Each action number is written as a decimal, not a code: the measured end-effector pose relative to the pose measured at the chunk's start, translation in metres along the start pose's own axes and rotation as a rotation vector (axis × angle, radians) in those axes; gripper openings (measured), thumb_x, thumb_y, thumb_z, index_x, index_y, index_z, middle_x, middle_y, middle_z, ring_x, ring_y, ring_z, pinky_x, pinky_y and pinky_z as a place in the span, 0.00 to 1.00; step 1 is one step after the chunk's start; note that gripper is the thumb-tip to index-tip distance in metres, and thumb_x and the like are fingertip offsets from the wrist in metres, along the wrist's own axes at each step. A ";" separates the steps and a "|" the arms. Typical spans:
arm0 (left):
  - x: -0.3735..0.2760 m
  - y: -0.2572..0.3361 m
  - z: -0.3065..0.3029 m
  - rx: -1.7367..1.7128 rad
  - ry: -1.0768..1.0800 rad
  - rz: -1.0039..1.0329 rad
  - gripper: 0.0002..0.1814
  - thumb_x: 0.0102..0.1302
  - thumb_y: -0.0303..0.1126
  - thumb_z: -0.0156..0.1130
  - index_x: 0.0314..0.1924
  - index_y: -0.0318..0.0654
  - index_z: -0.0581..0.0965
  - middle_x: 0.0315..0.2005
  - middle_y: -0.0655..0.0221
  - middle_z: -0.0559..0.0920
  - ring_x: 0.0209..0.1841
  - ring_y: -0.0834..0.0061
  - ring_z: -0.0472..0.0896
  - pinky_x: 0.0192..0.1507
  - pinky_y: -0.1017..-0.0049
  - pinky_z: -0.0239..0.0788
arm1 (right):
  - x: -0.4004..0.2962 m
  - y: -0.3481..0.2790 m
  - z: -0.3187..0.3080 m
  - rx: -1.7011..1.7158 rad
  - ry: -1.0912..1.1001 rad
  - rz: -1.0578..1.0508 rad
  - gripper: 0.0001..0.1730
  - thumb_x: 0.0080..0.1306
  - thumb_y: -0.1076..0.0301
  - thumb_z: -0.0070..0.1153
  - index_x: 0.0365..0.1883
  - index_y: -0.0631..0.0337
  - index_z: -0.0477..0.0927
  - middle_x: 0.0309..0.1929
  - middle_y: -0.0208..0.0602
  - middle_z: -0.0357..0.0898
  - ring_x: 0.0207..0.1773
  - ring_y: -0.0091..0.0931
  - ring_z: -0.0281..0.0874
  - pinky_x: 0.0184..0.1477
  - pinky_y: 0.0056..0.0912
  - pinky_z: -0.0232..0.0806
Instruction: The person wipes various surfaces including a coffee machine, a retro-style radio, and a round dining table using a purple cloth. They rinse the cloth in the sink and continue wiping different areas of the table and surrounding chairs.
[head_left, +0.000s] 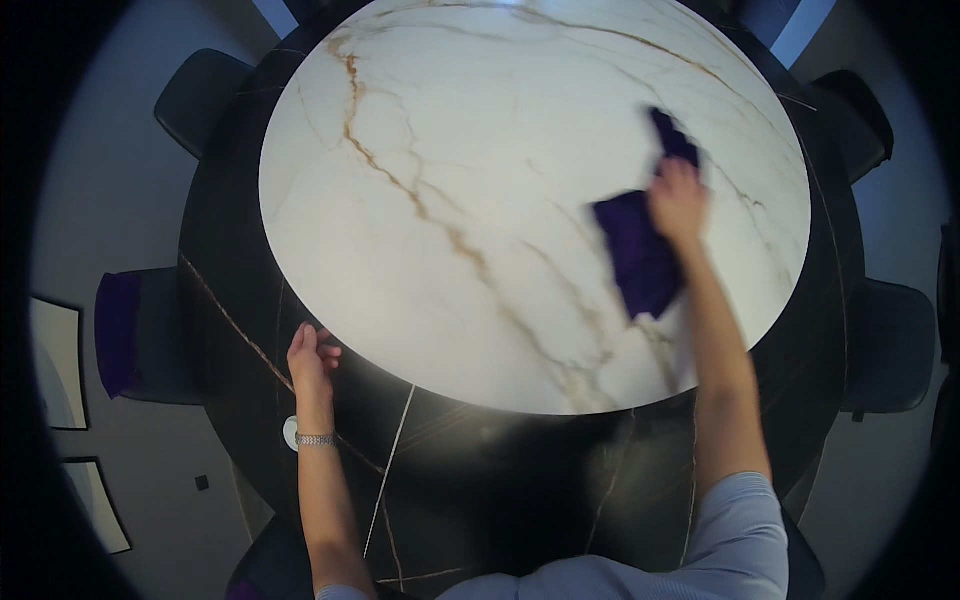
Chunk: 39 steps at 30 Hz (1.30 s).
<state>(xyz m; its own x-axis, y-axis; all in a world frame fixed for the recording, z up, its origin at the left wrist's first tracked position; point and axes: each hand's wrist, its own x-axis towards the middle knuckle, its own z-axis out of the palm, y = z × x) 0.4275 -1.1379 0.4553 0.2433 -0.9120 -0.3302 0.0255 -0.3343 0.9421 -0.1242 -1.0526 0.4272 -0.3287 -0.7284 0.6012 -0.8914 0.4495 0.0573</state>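
A round white marble-patterned turntable (450, 315) with brown veins sits on a larger round black table (232, 300). On its right half, my right hand (679, 202) presses down on a dark purple cloth (641, 255). One part of the cloth spreads out to the left of the hand, and a bunched end reaches beyond the fingers. Motion blurs this hand and the cloth slightly. At the turntable's lower left rim is my left hand (315, 360), empty, with its fingers loosely curled and apart. Whether its fingertips touch the rim is unclear.
A small white round object (292, 433) lies on the black table, partly behind my left wrist. Dark chairs stand around the table, among them a left chair (161, 330) with a purple cloth (118, 334) over its back and a right chair (889, 345). Framed pictures (64, 367) are at far left.
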 end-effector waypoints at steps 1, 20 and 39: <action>-0.001 -0.002 -0.007 0.040 -0.069 -0.015 0.14 0.67 0.34 0.50 0.47 0.31 0.69 0.25 0.65 0.78 0.14 0.80 0.72 0.13 0.83 0.58 | -0.020 0.052 0.000 -0.133 0.042 0.033 0.20 0.57 0.59 0.50 0.46 0.58 0.75 0.52 0.39 0.71 0.58 0.40 0.63 0.55 0.50 0.59; -0.275 -0.060 0.107 0.243 -1.053 -0.479 0.18 0.67 0.35 0.53 0.52 0.34 0.66 0.42 0.61 0.79 0.25 0.81 0.76 0.26 0.83 0.68 | -0.042 -0.214 -0.099 0.810 -0.341 -0.798 0.25 0.56 0.55 0.52 0.51 0.54 0.73 0.63 0.39 0.62 0.67 0.38 0.55 0.67 0.48 0.45; -0.137 -0.057 -0.034 0.692 0.108 0.634 0.49 0.45 0.25 0.70 0.65 0.33 0.53 0.60 0.50 0.59 0.62 0.54 0.59 0.64 0.66 0.48 | -0.107 -0.229 -0.114 0.615 -0.436 -0.298 0.32 0.55 0.55 0.55 0.56 0.61 0.67 0.64 0.46 0.57 0.67 0.46 0.49 0.66 0.54 0.42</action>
<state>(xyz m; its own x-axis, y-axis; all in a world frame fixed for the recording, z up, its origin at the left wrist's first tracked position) 0.4260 -0.9860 0.4485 0.1038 -0.9566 0.2722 -0.7155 0.1183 0.6885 0.1507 -1.0184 0.4402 -0.0291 -0.9657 0.2580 -0.9312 -0.0677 -0.3582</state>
